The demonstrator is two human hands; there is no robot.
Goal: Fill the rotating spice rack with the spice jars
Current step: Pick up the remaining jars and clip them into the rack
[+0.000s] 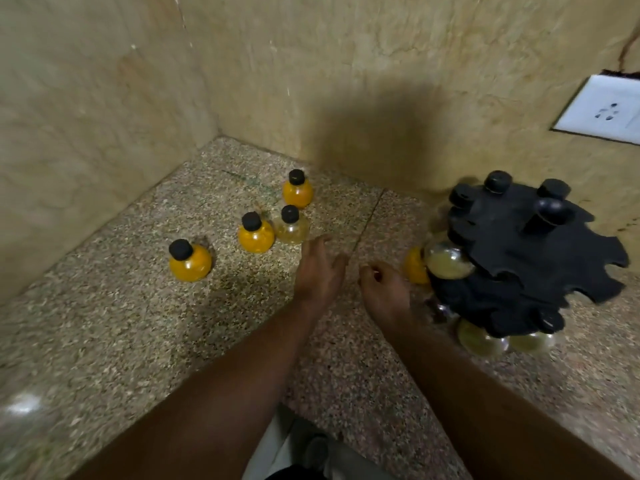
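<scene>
Currently spice rack (540, 258) stands at right end of counter (138, 323) near wall, spindle upright, open notches facing outward round rim, several filled. Four loose spice jars (255, 233) stand left of it, caps up, long axes vertical. Left hand (318, 268) reaches, fingers spread, toward pale jar (291, 226), not touching. Right hand (384, 292) loosely curled, empty, beside rack. Advice: grip jar by neck under cap, keep upright, slide neck sideways into free notch.

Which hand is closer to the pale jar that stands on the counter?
Left. The left hand is just right of the pale jar, fingers extended almost to it. The right hand is farther right, beside the rack.
</scene>
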